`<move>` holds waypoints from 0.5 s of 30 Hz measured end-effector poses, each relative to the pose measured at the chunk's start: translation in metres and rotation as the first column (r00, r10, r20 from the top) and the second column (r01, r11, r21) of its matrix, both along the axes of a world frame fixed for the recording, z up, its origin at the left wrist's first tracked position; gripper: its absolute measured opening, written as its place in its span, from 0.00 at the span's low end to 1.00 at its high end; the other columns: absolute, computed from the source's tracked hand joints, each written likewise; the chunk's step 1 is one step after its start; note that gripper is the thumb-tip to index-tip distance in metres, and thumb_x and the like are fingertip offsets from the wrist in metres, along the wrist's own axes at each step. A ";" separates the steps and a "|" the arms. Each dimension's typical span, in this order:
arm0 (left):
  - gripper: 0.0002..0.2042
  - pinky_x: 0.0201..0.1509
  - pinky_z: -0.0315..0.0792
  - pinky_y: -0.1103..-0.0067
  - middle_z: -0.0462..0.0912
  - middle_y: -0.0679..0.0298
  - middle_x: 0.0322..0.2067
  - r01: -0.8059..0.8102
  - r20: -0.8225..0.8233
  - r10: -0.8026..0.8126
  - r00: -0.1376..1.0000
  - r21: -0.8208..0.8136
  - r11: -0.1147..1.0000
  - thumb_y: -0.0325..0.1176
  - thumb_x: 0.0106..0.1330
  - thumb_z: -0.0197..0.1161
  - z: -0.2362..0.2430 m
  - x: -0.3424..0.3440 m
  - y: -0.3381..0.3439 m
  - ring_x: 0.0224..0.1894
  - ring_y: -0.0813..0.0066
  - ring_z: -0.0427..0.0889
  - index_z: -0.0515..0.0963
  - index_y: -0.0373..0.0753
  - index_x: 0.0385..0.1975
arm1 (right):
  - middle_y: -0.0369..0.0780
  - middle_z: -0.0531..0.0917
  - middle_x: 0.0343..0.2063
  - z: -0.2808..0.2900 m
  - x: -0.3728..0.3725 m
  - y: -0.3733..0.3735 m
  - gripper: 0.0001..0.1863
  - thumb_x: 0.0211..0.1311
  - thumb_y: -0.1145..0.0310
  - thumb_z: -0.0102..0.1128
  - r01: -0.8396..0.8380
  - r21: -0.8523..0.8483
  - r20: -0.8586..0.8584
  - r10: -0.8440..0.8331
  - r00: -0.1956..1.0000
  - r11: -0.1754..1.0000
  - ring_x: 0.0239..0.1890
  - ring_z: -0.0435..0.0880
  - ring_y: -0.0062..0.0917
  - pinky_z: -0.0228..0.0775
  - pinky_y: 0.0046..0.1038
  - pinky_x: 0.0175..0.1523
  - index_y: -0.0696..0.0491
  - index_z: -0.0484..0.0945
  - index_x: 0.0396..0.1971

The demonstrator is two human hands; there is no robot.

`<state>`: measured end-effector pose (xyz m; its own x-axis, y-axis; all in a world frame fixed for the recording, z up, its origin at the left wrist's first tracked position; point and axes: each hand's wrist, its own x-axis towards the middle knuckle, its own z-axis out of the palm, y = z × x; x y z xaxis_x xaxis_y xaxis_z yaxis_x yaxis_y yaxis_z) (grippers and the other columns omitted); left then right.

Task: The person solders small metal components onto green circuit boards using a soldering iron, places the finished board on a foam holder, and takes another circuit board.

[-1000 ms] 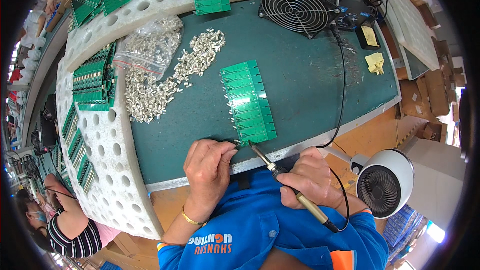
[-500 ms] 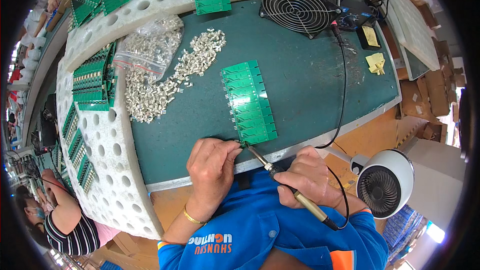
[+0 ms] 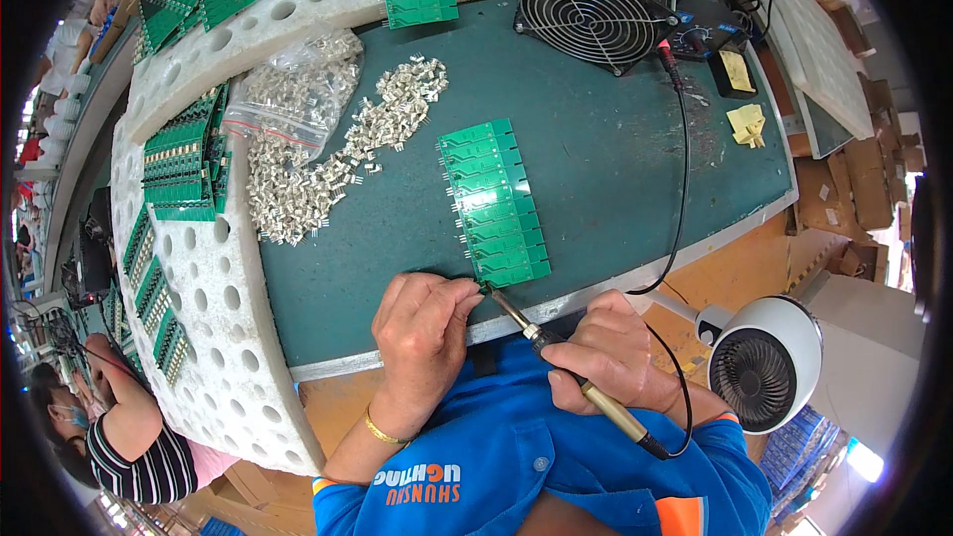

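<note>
A green circuit board panel (image 3: 493,201) lies on the dark green work mat, small pale connectors along its left edge. My right hand (image 3: 608,355) is wrapped round a soldering iron (image 3: 608,405), whose tip meets the panel's near left corner. At that same corner my left hand (image 3: 425,326) is closed in a pinch; what sits between the fingertips is too small to make out. Left of the panel spreads a heap of small white connectors (image 3: 298,201), partly under a clear zip bag (image 3: 298,89) holding more of them.
White foam boards with holes (image 3: 233,337) border the mat, carrying green panels (image 3: 184,164). A black fan (image 3: 594,15) stands at the back beside a soldering station (image 3: 707,38) and a yellow sponge (image 3: 735,72). The iron's cable (image 3: 683,174) crosses the right side. A white fan (image 3: 762,365) stands right.
Hardly anything differs. Both hands, the soldering iron and the panel keep their places; the person at the far left has shifted slightly.
</note>
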<state>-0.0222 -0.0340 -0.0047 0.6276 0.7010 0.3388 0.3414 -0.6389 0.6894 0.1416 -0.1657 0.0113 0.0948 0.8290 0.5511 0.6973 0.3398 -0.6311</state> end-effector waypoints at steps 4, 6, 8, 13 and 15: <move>0.08 0.32 0.72 0.72 0.78 0.62 0.24 -0.006 0.018 0.006 1.000 -0.001 1.000 0.21 0.49 0.71 0.000 -0.002 0.000 0.29 0.63 0.77 0.81 0.37 0.29 | 0.29 0.73 0.13 0.002 0.001 -0.002 0.15 0.40 0.75 0.66 0.003 -0.007 0.029 -0.003 1.000 1.000 0.14 0.70 0.22 0.61 0.25 0.28 0.52 0.79 0.33; 0.08 0.33 0.71 0.73 0.79 0.62 0.24 -0.026 0.021 0.026 0.999 -0.001 1.000 0.20 0.50 0.71 -0.002 -0.006 0.000 0.29 0.64 0.77 0.80 0.37 0.29 | 0.29 0.72 0.12 0.004 0.003 -0.003 0.15 0.39 0.75 0.66 0.030 0.001 0.058 -0.030 0.998 1.000 0.14 0.70 0.21 0.60 0.24 0.29 0.51 0.79 0.33; 0.08 0.34 0.71 0.73 0.79 0.61 0.25 -0.044 0.026 0.044 0.999 -0.003 0.999 0.19 0.51 0.70 -0.002 -0.010 -0.001 0.29 0.64 0.77 0.80 0.36 0.29 | 0.29 0.73 0.12 0.006 0.004 -0.004 0.15 0.39 0.75 0.66 0.031 0.001 0.059 -0.031 0.998 1.000 0.14 0.70 0.21 0.60 0.24 0.29 0.51 0.79 0.33; 0.07 0.35 0.71 0.74 0.79 0.61 0.26 -0.076 0.029 0.076 0.997 0.003 0.997 0.19 0.52 0.69 -0.003 -0.014 -0.002 0.30 0.65 0.77 0.80 0.35 0.30 | 0.29 0.73 0.12 0.002 0.003 -0.004 0.14 0.40 0.75 0.66 0.024 0.014 0.034 -0.024 0.999 1.000 0.13 0.69 0.21 0.60 0.24 0.29 0.51 0.79 0.33; 0.08 0.33 0.71 0.74 0.78 0.60 0.25 -0.095 0.050 0.095 0.994 0.006 0.995 0.20 0.52 0.70 -0.001 -0.015 -0.003 0.29 0.64 0.77 0.80 0.35 0.30 | 0.29 0.73 0.12 0.006 0.004 -0.004 0.14 0.41 0.75 0.66 0.005 -0.002 0.018 -0.005 1.000 1.000 0.14 0.70 0.22 0.60 0.25 0.29 0.52 0.79 0.33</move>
<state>-0.0372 -0.0367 -0.0058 0.5405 0.7538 0.3738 0.3668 -0.6109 0.7016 0.1454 -0.1696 0.0168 0.0896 0.8298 0.5509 0.7102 0.3346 -0.6194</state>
